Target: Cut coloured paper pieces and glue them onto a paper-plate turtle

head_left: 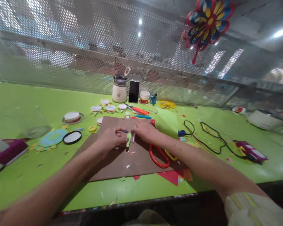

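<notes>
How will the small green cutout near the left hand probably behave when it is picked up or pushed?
The small green cutout is probably light, being tiny beside the left hand. It would likely bend easily, since it looks paper-thin. Pushed across the brown board, it may slide rather than roll, looking flat.

1. Green desk [9, 106] backed by a perforated screen [85, 18]; daylight or lamps glinting through the holes, can't say which.
2. Rear, near the screen: pale jar [119, 94], upright, dark top. Dark-faced phone [134, 91] standing just beside it.
3. Next along: white tub [144, 97] with red band, then a small blue item [153, 99], kind unclear.
4. Yellow shreds [168, 104], tangled, to their right.
5. Right side: black cable [211, 133], looped, running to a purple device [251, 150].
6. Far right: whitish vessel [265, 119], blurred.
7. High up, right: flower-shaped ornament [210, 21], red, blue, yellow.
</notes>
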### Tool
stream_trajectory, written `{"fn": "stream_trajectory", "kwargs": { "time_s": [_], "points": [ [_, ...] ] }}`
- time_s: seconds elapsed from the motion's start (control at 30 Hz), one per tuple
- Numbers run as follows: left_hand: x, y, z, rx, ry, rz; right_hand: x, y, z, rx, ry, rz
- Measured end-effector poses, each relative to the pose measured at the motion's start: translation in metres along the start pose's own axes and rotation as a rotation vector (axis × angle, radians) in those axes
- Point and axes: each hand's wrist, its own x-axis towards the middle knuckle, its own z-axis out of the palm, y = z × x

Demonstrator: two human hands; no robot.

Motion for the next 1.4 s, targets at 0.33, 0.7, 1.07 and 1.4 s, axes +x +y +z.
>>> {"fn": "stream_trajectory", "kwargs": {
  "time_s": [0.33,0.7,1.07,1.4],
  "points": [
    [-0.001,-0.005,-0.002,0.247,0.037,0.154,-0.003,0.009,0.014,-0.334,0.012,-0.085],
    [0.001,-0.015,0.004,0.654,0.039,0.322,-0.011,0.007,0.006,-0.266,0.094,-0.076],
    [-0.003,-0.018,0.008,0.984,0.029,0.455,0.022,0.038,-0.049,-0.114,0.142,0.154],
    [-0.011,-0.019,0.006,1.235,0.024,0.629,0.072,0.176,-0.092,-0.093,0.184,0.640]
  ]
}}
